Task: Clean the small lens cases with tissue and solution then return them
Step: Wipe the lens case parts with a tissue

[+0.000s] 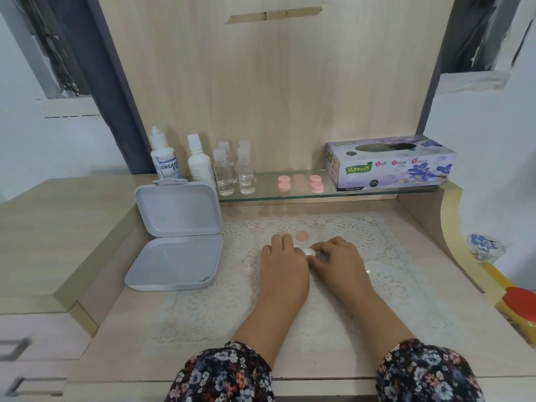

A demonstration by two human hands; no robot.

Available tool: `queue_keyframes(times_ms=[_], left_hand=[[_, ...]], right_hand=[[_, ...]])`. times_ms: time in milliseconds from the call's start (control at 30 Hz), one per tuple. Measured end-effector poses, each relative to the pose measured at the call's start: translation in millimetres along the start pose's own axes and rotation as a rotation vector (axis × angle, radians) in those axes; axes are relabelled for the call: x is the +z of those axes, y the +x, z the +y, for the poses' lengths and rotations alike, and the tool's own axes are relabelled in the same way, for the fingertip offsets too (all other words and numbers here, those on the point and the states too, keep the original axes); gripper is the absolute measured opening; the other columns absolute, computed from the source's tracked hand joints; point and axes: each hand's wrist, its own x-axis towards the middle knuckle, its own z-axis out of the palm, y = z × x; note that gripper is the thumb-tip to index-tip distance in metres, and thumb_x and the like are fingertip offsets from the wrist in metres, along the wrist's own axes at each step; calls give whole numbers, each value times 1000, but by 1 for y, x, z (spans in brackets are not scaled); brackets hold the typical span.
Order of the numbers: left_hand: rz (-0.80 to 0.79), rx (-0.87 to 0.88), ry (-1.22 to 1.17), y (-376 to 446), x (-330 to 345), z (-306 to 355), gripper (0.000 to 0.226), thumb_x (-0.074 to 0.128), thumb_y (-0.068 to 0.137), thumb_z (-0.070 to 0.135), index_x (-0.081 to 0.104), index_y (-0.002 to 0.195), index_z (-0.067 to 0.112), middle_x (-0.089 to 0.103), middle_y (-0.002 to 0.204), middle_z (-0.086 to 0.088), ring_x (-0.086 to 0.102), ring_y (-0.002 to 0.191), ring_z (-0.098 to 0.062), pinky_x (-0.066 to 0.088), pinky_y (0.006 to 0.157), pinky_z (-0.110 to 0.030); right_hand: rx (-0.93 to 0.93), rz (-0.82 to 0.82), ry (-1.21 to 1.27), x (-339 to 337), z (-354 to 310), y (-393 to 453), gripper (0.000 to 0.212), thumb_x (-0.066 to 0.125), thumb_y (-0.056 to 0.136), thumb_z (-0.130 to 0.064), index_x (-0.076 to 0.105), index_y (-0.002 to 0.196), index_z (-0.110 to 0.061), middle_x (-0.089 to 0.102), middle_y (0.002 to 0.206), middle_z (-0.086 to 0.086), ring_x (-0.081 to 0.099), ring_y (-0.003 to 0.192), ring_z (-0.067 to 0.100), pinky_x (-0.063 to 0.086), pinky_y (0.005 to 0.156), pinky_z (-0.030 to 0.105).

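Observation:
My left hand and my right hand meet over the lace mat and hold a small white lens case part between their fingertips. A pink cap lies on the mat just beyond them, and another pink piece is mostly hidden behind my left fingers. Several pink lens cases sit on the glass shelf. The tissue box stands at the shelf's right end. Two white solution bottles stand at the left.
An open white plastic box stands left of the mat, empty. Several small clear bottles stand on the shelf beside the solution. A raised wooden side with drawers lies left; a yellow container with a red lid sits at the right edge.

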Motion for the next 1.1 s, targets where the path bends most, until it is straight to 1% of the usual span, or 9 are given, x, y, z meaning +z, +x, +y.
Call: queue_keyframes(times_ms=[67,233,333,467,667,767,833,1000,1100], left_hand=[[-60,0,7,4,-1,2,14,50,63,11,63,57,16,58,73,-3,55,73,-22,41,57,-30],[-24,-109,-150,8,7,-7,12,61,57,0,61,62,11,57,70,-7,55,67,-25,41,53,-31],[-26,-245,-395,10,9,-17,15,54,92,15,66,92,5,57,94,-8,50,93,-27,38,74,-32],[279,-581,-675,10,-1,-26,23,52,97,16,67,111,4,56,104,-6,52,99,-24,39,82,-28],[226,-171,-584,5,9,-16,37,61,73,-8,73,102,11,69,91,-1,48,88,-15,35,75,-18],[205,-49,-394,5,13,-15,18,66,66,3,73,73,18,63,61,6,49,69,-17,38,55,-23],[172,5,-296,6,13,-14,18,73,59,2,67,62,19,55,50,8,48,62,-18,31,53,-22],[123,-24,-262,8,1,-6,40,85,41,3,72,76,17,56,55,4,54,58,-17,39,51,-19],[17,-157,-354,9,-5,-8,38,69,72,2,65,108,15,60,91,-4,55,85,-21,41,71,-23]], right_hand=[[0,11,-6,1,-1,-1,30,60,89,-37,69,116,-25,57,107,-7,44,103,14,33,80,25],[-7,12,-27,1,-1,0,34,62,88,-44,68,117,-27,57,109,-6,44,104,14,33,82,25],[-3,6,-25,1,0,0,34,61,88,-46,68,116,-28,56,106,-8,43,102,13,33,81,26],[3,-15,-2,1,0,1,34,61,88,-45,68,116,-27,54,105,-8,43,103,14,33,79,27],[-4,-10,27,0,1,0,34,62,88,-44,68,116,-26,51,100,-10,41,103,12,31,80,25],[-14,-4,28,-1,0,-1,31,61,89,-40,68,115,-25,53,101,-8,41,100,13,31,79,25],[-12,1,22,0,0,0,28,58,90,-33,69,114,-25,53,100,-8,39,98,12,31,78,25],[-12,2,-17,0,0,0,30,58,91,-32,67,118,-24,55,105,-6,39,99,12,31,78,24],[-13,-4,-39,0,-1,0,33,60,89,-42,67,118,-26,56,107,-5,42,103,14,31,79,25]])
